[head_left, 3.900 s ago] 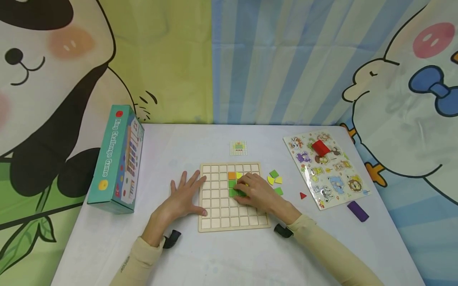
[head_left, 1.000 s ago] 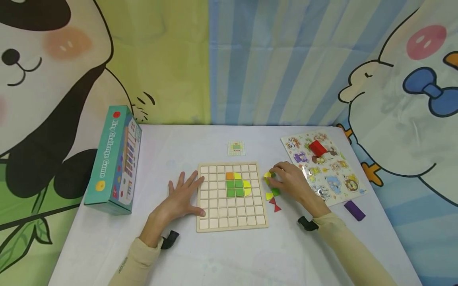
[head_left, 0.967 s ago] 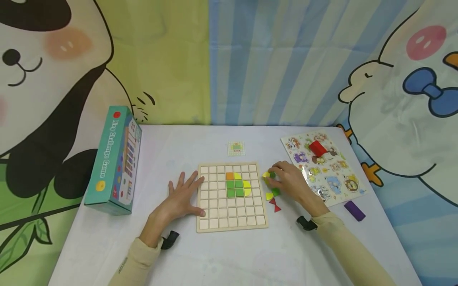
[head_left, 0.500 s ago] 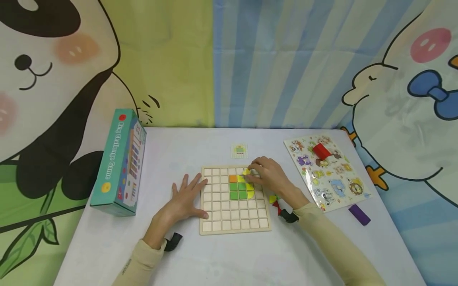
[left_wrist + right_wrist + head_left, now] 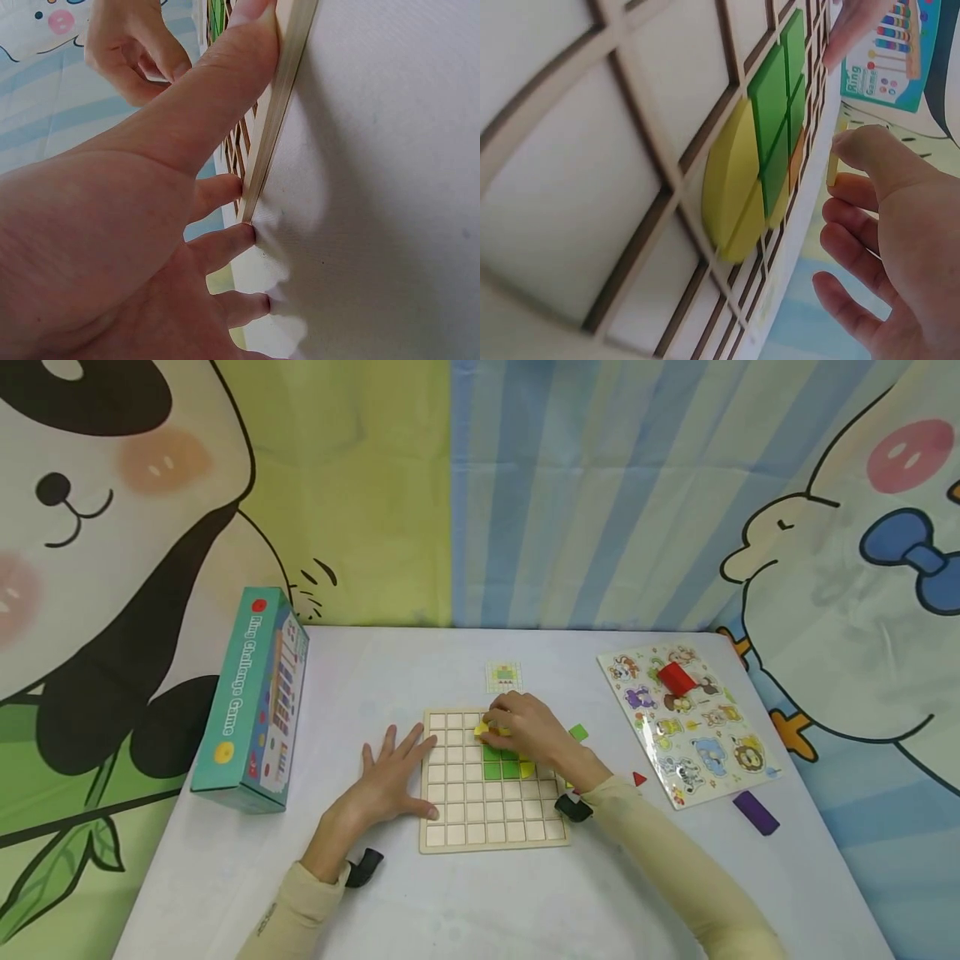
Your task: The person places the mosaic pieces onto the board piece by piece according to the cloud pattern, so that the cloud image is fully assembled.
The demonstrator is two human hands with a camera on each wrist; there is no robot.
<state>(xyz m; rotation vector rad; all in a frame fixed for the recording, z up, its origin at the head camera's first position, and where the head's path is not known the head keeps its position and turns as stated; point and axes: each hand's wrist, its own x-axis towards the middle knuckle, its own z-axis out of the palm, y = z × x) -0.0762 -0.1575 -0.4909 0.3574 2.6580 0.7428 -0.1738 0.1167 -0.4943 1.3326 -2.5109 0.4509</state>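
Observation:
In the head view a wooden grid board (image 5: 465,835) lies on the white table. On it are green square tiles (image 5: 501,770), and the right wrist view shows yellow rounded tiles (image 5: 733,172) and an orange tile (image 5: 796,159) beside them. My right hand (image 5: 528,727) is over the board's upper middle, pinching a thin yellow tile (image 5: 833,161) between thumb and index finger. Its other fingers curl loosely. With fingers spread, my left hand (image 5: 382,789) rests at the board's left edge, its thumb (image 5: 225,75) on the rim. The right hand covers part of the tile pattern.
Behind the board lies a small pattern card (image 5: 504,677). Right of it are a loose green tile (image 5: 578,732) and a red triangle (image 5: 639,778). Farther right lies an animal picture board (image 5: 693,727) bearing a red block (image 5: 677,679), near a purple block (image 5: 756,812). A game box (image 5: 247,718) stands left.
My right hand has come from the loose pieces leftward over the board, carrying a yellow tile. A red triangle now shows farther right. My left hand stays at the board's edge.

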